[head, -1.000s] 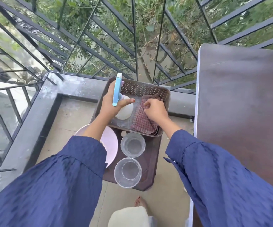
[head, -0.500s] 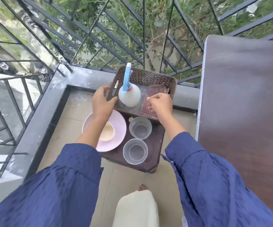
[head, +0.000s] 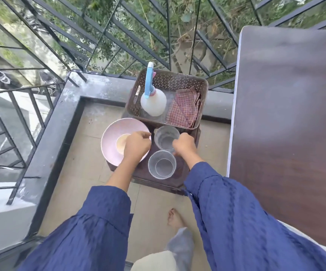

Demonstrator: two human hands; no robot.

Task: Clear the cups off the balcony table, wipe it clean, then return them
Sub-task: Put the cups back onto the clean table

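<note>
Head view: cups are off the bench (head: 287, 114) and sit on a low dark stool (head: 179, 178) to its left, in front of a brown basket (head: 177, 79) holding a spray bottle (head: 153, 102) and a checked cloth (head: 185, 108).

The far cup (head: 167, 140) and near cup (head: 161, 164) are clear, close together but apart. A small cream cup (head: 121, 142) sits on a pink plate (head: 111, 141).

Left hand (head: 136, 147) hovers over the plate with fingers curled, partly covering the cream cup. Cannot tell if it holds anything. Right hand (head: 184, 146) is curled just right of the two clear cups, by the far cup's rim. Cannot tell if it touches or grips.

Risks, as a judgement:
- The plate overhangs the stool's left edge, so a downward press on that side could tip it and the cream cup.
- The near cup stands toward the stool's front edge, so a knuckle or sleeve brushing it could push it off.
- The floor is tiled and a bare foot (head: 175, 220) is right below, so breakage matters.
- The clear cups are crowded, so lifting one may clip the other.

All three cups stand upright, mouths up. The long axis of each clear cup is vertical, pointing toward the camera.
</note>
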